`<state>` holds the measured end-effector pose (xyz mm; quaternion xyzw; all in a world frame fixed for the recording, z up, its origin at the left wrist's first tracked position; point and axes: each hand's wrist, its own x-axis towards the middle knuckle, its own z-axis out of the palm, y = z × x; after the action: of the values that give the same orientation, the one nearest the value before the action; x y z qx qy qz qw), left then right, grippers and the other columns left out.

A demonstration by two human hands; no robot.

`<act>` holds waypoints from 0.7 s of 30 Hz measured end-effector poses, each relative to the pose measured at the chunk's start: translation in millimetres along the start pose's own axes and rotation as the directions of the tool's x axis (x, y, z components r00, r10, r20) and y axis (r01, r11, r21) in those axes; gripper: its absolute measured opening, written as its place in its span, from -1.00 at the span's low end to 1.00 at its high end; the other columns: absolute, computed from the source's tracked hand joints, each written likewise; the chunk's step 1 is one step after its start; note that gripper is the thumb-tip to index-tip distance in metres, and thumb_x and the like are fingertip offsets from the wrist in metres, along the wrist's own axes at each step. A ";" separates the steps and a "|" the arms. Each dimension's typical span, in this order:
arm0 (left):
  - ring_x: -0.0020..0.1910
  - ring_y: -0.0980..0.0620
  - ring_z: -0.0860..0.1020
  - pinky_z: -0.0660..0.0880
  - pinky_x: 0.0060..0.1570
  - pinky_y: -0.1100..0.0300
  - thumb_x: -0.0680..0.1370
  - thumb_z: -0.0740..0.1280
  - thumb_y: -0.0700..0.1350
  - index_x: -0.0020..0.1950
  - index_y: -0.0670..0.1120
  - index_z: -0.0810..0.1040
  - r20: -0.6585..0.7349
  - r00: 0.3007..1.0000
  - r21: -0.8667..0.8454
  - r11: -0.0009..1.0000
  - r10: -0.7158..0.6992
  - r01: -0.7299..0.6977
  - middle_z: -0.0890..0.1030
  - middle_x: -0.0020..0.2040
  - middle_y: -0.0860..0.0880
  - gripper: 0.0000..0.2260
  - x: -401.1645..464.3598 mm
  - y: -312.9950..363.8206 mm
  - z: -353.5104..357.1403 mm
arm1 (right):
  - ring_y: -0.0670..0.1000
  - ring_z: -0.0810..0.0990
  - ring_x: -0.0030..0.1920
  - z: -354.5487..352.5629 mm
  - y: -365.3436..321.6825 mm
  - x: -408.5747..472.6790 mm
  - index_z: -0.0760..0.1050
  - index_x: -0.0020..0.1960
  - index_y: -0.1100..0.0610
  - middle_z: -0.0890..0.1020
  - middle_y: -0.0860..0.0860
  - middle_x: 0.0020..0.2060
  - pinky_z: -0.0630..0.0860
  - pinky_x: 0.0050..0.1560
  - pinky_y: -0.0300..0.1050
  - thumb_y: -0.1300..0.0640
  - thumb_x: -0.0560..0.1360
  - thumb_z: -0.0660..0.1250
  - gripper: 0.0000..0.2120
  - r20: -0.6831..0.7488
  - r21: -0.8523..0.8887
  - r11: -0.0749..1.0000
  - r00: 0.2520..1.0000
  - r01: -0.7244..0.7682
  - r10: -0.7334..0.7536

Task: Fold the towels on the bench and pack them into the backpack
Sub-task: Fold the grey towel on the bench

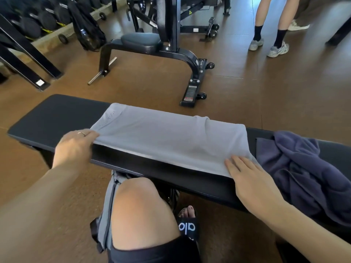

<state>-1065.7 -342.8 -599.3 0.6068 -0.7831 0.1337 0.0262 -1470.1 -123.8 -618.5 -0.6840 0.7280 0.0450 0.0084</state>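
A light grey towel [167, 137] lies spread along the black padded bench [57, 118]. My left hand [75, 147] pinches the towel's near left corner at the bench's front edge. My right hand [250, 183] lies flat with straight fingers on the towel's near right corner. A dark blue towel [307, 171] sits crumpled on the bench to the right, touching the grey one. A black backpack [87, 29] leans against the dumbbell rack at the far left.
A black adjustable gym bench [152, 46] stands on the brown floor beyond. A dumbbell rack [38, 19] fills the far left. A person's legs [269, 35] stand at the far right. My knee [140, 204] is below the bench's front edge.
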 end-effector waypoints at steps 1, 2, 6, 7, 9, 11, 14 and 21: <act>0.14 -0.27 0.57 0.55 0.16 -0.18 0.34 0.43 -0.49 0.21 -0.15 0.65 -0.027 1.000 0.008 1.000 0.010 -0.010 0.66 0.15 -0.14 -0.51 3.3 -3.4 -1.3 | 0.06 0.23 0.53 -4.1 -0.3 1.5 0.13 0.59 0.05 0.23 0.05 0.56 0.15 0.51 -0.05 0.11 0.63 0.14 -0.45 0.010 0.024 1.000 1.000 -0.002 0.002; 0.12 -0.28 0.58 0.55 0.15 -0.19 0.32 0.44 -0.50 0.16 -0.17 0.67 -0.049 0.998 0.018 0.999 0.033 -0.032 0.68 0.11 -0.15 -0.54 5.2 -4.7 -2.6 | 0.04 0.17 0.55 -8.9 -1.4 2.7 0.05 0.61 0.04 0.17 0.02 0.58 0.14 0.51 -0.08 0.10 0.66 0.06 -0.47 0.047 0.049 0.999 0.999 -0.018 0.016; 0.03 -0.23 0.64 0.52 0.19 -0.15 0.20 0.55 -0.48 0.00 -0.17 0.71 -0.012 0.990 0.140 0.981 0.140 -0.137 0.71 -0.03 -0.14 -0.57 0.0 -7.1 -1.1 | 0.06 0.20 0.53 -16.7 -12.0 2.2 0.02 0.60 0.08 0.16 0.06 0.57 0.34 0.39 -0.08 0.11 0.66 0.06 -0.47 0.075 0.008 0.999 0.996 -0.041 0.041; 0.00 -0.20 0.65 0.52 0.19 -0.12 0.17 0.59 -0.46 -0.05 -0.14 0.72 0.019 0.988 0.171 0.973 0.154 -0.155 0.71 -0.07 -0.12 -0.58 -2.5 -11.0 0.4 | 0.08 0.22 0.52 -15.2 -14.7 -0.2 0.03 0.60 0.10 0.17 0.09 0.56 0.37 0.36 -0.08 0.12 0.65 0.09 -0.45 0.093 0.001 0.999 0.994 -0.049 0.049; -0.06 -0.19 0.65 0.52 0.18 -0.10 0.13 0.60 -0.45 -0.15 -0.15 0.70 0.060 0.985 0.197 0.965 0.162 -0.171 0.69 -0.14 -0.11 -0.62 -6.4 -23.8 1.9 | 0.12 0.35 0.46 -12.2 -18.3 -6.2 0.17 0.57 0.14 0.30 0.15 0.51 0.49 0.23 -0.03 0.14 0.59 0.24 -0.42 0.137 -0.013 0.998 0.989 -0.061 0.062; -0.09 -0.20 0.64 0.50 0.17 -0.11 0.13 0.58 -0.47 -0.19 -0.18 0.68 0.050 0.986 0.223 0.961 0.158 -0.166 0.69 -0.17 -0.13 -0.66 -9.8 -36.8 5.7 | 0.19 0.55 0.28 -8.9 -17.8 -10.8 0.43 0.42 0.21 0.52 0.22 0.34 0.62 -0.01 0.05 0.18 0.39 0.47 -0.38 0.194 -0.010 0.997 0.978 -0.082 0.082; -0.04 -0.13 0.63 0.46 0.23 0.00 0.27 0.54 -0.40 -0.15 -0.09 0.64 0.133 0.978 0.286 0.938 0.163 -0.195 0.68 -0.13 -0.04 -0.72 -14.3 -33.2 1.1 | 0.23 0.44 0.37 -10.0 -26.1 -14.7 0.28 0.51 0.24 0.38 0.28 0.43 0.56 0.15 0.09 0.14 0.48 0.36 -0.36 0.161 -0.055 0.995 0.983 -0.085 0.093; 0.01 0.06 0.61 0.46 -0.12 0.25 0.53 0.31 -0.25 0.08 0.03 0.54 0.282 0.959 0.438 0.889 0.003 -0.131 0.56 -0.01 0.11 -0.78 -29.2 -10.4 -11.3 | 0.21 0.26 0.47 -13.7 -31.5 -20.0 -0.06 0.59 0.22 0.12 0.26 0.54 0.50 0.25 -0.01 0.11 0.63 0.10 -0.39 0.172 -0.107 0.994 0.985 -0.009 0.028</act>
<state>-1049.4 -315.0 -592.5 0.5811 -0.7470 0.2278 -0.2288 -1436.7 -106.9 -605.1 -0.6703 0.7274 0.1430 0.0349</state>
